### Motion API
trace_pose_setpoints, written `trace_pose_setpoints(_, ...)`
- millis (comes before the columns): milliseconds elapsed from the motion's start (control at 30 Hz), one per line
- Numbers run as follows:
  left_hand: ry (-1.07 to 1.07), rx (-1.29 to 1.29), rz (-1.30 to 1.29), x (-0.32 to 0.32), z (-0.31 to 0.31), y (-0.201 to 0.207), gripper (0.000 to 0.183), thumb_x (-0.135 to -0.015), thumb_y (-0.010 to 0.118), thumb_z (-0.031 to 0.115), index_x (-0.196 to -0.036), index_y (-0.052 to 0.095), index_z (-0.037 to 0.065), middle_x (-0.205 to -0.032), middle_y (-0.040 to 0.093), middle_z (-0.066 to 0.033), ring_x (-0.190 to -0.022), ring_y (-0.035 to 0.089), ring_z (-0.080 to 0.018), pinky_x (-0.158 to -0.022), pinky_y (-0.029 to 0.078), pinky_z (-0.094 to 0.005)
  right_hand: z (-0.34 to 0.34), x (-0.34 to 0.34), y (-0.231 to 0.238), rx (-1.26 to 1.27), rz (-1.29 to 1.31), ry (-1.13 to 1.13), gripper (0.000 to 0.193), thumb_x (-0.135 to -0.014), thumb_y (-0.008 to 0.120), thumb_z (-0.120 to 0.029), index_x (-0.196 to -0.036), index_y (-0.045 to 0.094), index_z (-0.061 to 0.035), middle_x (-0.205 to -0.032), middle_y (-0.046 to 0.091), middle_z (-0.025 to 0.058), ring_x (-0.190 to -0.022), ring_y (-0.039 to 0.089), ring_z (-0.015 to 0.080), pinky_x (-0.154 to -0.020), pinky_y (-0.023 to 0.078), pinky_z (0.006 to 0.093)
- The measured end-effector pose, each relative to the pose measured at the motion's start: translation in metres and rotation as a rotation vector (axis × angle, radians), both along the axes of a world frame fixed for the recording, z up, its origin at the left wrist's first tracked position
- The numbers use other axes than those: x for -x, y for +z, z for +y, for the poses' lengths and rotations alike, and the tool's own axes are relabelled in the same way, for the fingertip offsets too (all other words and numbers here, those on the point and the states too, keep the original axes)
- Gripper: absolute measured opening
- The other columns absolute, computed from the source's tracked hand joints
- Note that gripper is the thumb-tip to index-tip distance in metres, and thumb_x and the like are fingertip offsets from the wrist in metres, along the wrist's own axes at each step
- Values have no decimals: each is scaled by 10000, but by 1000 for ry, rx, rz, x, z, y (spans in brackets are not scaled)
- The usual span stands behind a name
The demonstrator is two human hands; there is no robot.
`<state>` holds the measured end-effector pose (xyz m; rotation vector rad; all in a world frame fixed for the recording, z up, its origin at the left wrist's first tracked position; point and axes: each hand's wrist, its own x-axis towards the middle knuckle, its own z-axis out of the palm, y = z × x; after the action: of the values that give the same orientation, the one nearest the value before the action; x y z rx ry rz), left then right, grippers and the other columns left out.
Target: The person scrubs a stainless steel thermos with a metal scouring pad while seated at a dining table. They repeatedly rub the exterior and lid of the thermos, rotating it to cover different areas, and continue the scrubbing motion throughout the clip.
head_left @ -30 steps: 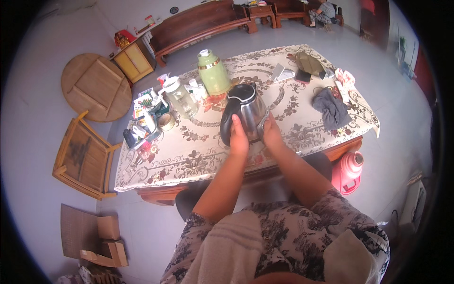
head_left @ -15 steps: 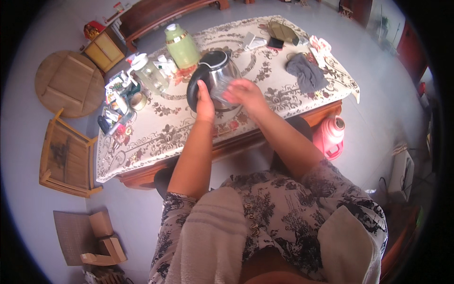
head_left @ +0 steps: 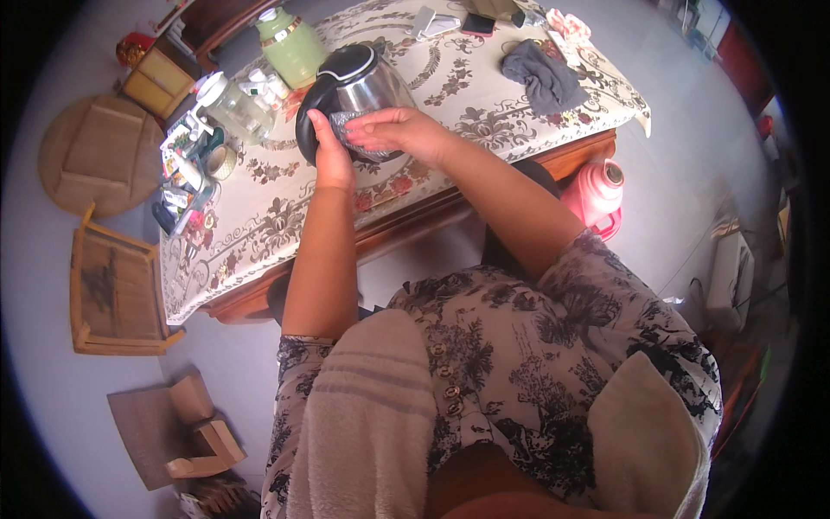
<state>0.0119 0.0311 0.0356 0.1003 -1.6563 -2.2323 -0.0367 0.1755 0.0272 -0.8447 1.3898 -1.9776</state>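
A kettle [head_left: 378, 93] with a black lid, a black handle and a shiny, see-through body stands tilted over the near part of the table. My left hand [head_left: 334, 161] is closed around its handle, thumb pointing up; the other fingers are mostly hidden behind it. My right hand [head_left: 399, 134] presses a silvery-grey scouring pad [head_left: 344, 122] against the kettle's near side, fingers reaching toward the handle. The pad is partly covered by those fingers. Behind the kettle stands a pale green thermos jug [head_left: 290, 49], and left of it a clear pitcher [head_left: 238, 111] with a white lid.
A patterned cloth covers the table [head_left: 285, 212]. Bottles and small items crowd its left end, beside a tape roll [head_left: 221, 162]. A dark grey cloth [head_left: 545, 78] and a phone [head_left: 478, 24] lie at the right. On the floor are a pink thermos [head_left: 595, 192] and a wooden stool [head_left: 117, 290].
My right hand has swept left across the kettle with the pad, toward the handle. My left hand keeps its hold. The whole view has shifted, so the table sits higher and further left.
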Motion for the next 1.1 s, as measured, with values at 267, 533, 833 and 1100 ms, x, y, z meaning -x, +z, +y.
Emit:
trace_pose_setpoints(267, -24, 130, 77, 14, -12, -12, 897, -915, 297, 725, -1496, 246, 44, -1553, 254, -93, -1428, 230, -223, -1174, 136, -347, 47, 49, -27, -443, 149, 106, 270, -926, 592, -174, -1138, 675, -29, -1081, 698, 99, -1021, 643, 131, -838, 494, 251)
trace_pose_setpoints(533, -51, 67, 43, 13, -17, -12, 955, -881, 288, 773, -1477, 289, 26, -1532, 293, -85, -1407, 272, -224, -1166, 153, -346, 41, 72, 3, 50, -99, -398, 247, -883, 627, -165, -1113, 603, -77, -1013, 661, 46, -891, 629, 135, -740, 500, 275)
trace_pose_setpoints(833, -87, 36, 45, 29, -58, -24, 939, -862, 314, 788, -1443, 354, 51, -1478, 376, -79, -1363, 334, -228, -1143, 211, -366, 29, 33, -33, -197, 335, -802, 166, -781, 670, -73, -935, 673, -12, -841, 669, 134, -747, 644, 221, -687, 512, 311)
trace_pose_setpoints(1100, -26, 88, -28, 23, -44, -15, 932, -878, 317, 770, -1446, 334, 32, -1461, 391, -90, -1335, 361, -223, -1116, 246, -347, 23, 21, -19, -61, 622, -960, 183, -810, 657, -58, -988, 663, -15, -949, 636, 150, -789, 638, 289, -721, 517, 343)
